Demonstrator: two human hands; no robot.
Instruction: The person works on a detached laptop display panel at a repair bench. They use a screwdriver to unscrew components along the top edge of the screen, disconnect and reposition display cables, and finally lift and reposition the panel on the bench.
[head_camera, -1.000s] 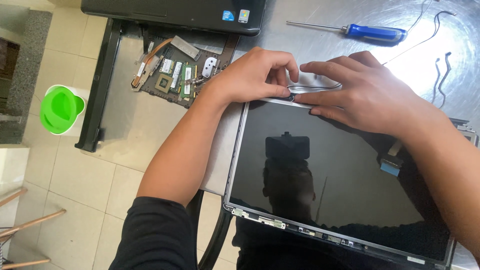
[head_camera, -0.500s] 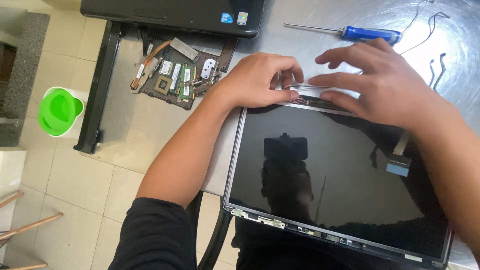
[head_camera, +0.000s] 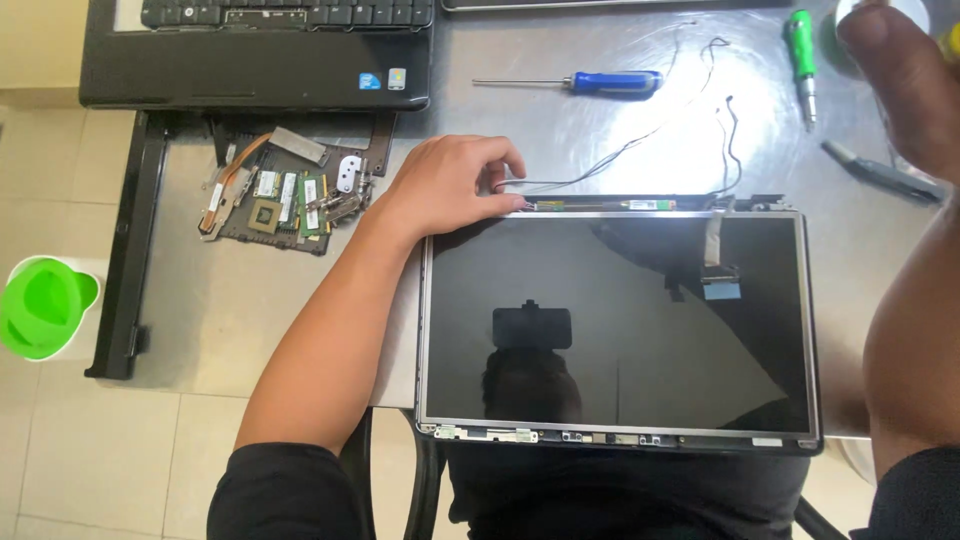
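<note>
A laptop screen panel (head_camera: 620, 320), black glass in a thin metal frame, lies flat on the steel table (head_camera: 560, 130) in front of me. A thin circuit strip (head_camera: 600, 205) with fine wires (head_camera: 640, 140) runs along its far edge. My left hand (head_camera: 450, 185) rests on the panel's far left corner, fingers curled, tips pinning the strip's left end. My right hand (head_camera: 905, 85) is raised at the far right, close to the camera and blurred, near a green screwdriver (head_camera: 800, 45). Whether it holds anything is not visible.
A black laptop base (head_camera: 250, 60) sits at the far left of the table. A blue-handled screwdriver (head_camera: 610, 80) and a dark hand tool (head_camera: 880, 170) lie beyond the panel. A bare motherboard (head_camera: 280, 190) lies left of my hand. A green cup (head_camera: 45, 305) stands on the tiled floor.
My right hand has lifted off the panel's far edge and moved up to the far right. The left hand stays at the corner. The strip now lies uncovered.
</note>
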